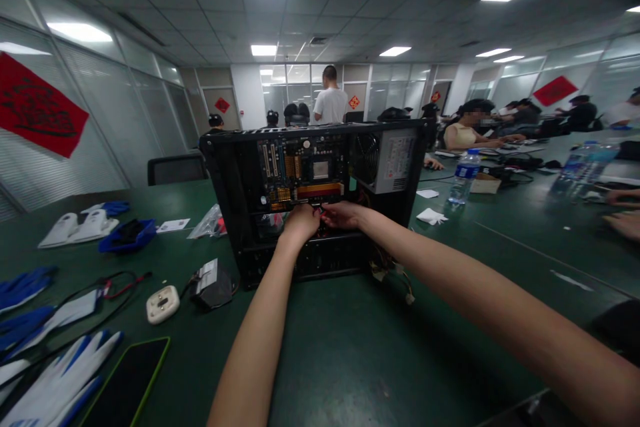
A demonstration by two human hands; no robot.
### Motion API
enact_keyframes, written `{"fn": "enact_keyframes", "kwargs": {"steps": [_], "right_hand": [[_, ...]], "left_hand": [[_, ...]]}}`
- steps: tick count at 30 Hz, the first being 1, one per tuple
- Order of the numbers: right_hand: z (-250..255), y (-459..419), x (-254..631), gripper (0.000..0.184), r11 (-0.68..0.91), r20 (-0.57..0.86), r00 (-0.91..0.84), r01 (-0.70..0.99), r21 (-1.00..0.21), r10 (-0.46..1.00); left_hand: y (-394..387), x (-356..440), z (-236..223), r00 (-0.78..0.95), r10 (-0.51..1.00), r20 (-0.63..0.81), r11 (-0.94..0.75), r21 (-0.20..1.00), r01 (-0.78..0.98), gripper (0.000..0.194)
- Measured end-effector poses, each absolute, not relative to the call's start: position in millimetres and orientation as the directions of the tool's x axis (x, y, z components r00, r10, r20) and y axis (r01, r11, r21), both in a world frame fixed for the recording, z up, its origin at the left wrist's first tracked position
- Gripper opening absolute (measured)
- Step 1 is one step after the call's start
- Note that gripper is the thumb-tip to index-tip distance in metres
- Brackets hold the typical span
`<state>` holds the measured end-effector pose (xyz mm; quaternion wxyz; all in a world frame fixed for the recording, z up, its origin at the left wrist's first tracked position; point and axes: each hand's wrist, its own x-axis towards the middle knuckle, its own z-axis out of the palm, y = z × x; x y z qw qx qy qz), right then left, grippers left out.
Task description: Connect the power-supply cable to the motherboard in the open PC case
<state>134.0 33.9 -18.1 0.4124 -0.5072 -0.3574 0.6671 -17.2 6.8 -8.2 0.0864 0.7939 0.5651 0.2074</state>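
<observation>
An open black computer case [320, 259] lies on its side edge on the green table, its inside facing me. Within it are a motherboard [300, 167] with a bare silver square at its middle and, at the upper right, a power supply [395, 160] with a fan. My left hand [301, 220] is inside the case just below the motherboard, fingers curled in a pinch. Close beside it my right hand [344, 215] reaches in from the right, its fingertips pressed together near small red parts. What the fingertips hold is too small to name. Loose power cables [393, 270] hang out at the lower right.
To the left lie work gloves [65, 380], a phone [127, 383], a white square device [163, 304], a dark boxy part [213, 285] and a blue tray [127, 237]. A water bottle [464, 178] and crumpled tissue [432, 216] are at the right. Other people sit beyond.
</observation>
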Motion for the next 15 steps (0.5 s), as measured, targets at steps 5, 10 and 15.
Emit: {"fn": "enact_keyframes", "kwargs": {"steps": [5,10,15], "right_hand": [[-17.8,35.2,132.3,0.03,-0.388,-0.375,-0.109,-0.141,-0.911,0.92],[-16.2,34.9,130.7,0.027,-0.344,-0.338,-0.075,-0.095,-0.934,0.938],[-16.9,36.1,129.7,0.024,-0.279,-0.279,-0.004,0.019,-0.96,0.96]], "left_hand": [[11.1,-16.1,-10.4,0.283,0.93,0.234,-0.353,0.364,0.862,0.039],[11.5,-15.7,-10.3,0.295,0.925,0.239,-0.366,0.358,0.859,0.038],[11.5,-16.8,-10.6,0.304,0.918,0.256,-0.38,0.342,0.86,0.038]]}}
